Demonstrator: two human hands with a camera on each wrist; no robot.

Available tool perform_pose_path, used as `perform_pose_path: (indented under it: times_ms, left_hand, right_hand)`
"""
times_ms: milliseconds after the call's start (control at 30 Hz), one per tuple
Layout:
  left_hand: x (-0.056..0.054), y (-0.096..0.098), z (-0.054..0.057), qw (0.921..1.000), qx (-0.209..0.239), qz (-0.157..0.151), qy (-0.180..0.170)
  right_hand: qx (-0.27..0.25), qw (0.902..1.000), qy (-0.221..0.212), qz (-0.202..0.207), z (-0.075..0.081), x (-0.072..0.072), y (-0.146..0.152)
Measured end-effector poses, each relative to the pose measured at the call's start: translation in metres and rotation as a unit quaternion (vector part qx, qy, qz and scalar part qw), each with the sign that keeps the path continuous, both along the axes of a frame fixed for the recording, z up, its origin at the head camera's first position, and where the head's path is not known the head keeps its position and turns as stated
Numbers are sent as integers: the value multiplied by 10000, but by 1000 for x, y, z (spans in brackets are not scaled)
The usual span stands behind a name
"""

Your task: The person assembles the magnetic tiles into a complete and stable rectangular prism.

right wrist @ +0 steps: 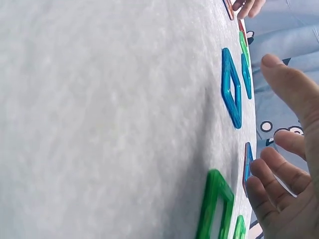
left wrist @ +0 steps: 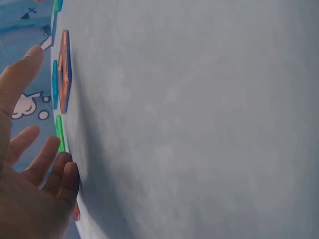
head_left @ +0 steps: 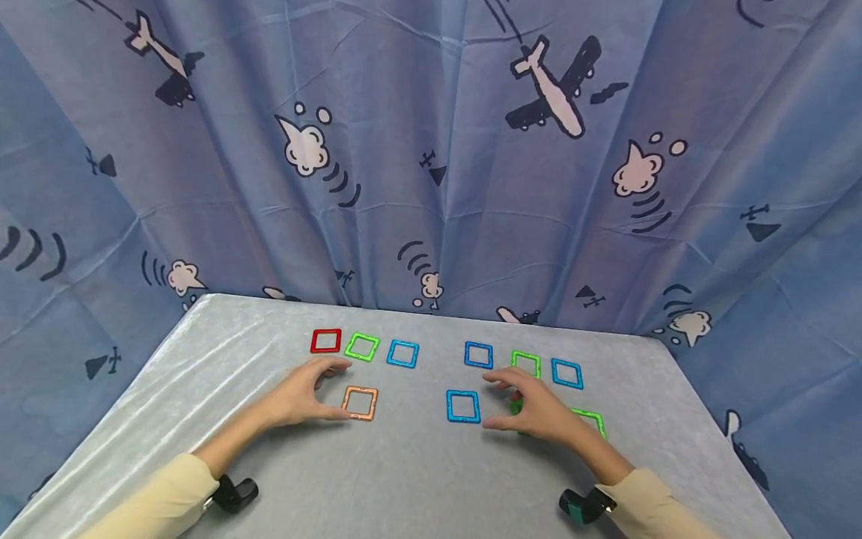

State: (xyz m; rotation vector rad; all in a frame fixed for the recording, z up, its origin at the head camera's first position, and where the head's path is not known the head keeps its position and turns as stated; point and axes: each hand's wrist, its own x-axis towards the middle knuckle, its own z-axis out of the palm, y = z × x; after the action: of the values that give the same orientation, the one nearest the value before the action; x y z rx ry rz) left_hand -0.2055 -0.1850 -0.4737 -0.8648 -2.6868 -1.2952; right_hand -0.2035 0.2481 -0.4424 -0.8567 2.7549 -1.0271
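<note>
While nothing is gripped, handling rates easy

Your left hand [head_left: 306, 393] is released, fingers loosely curved; at its three o'clock the orange frame [head_left: 362, 388] lies flat on the table [head_left: 404, 479], contact unclear. Further right, the blue frame [head_left: 462, 393] lies at nine o'clock from your right hand [head_left: 536, 408], likewise released and partly masking a green frame [head_left: 516, 406]. All should prove light, stiff, slightly slippery; pinch opposite outer edges at three and nine o'clock.
</note>
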Motion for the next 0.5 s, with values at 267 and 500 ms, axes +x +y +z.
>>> perform_pose_path:
  times_ms: [267,500]
  left_hand:
    - [0,3,-1,9999,-28,-99,-46]
    - [2,4,-3,9998,-175,-78,73]
  right_hand:
    - [-48,10000,69,16,-9,-1,-10]
    - [-47,9999,14,-88,-14,2,-20]
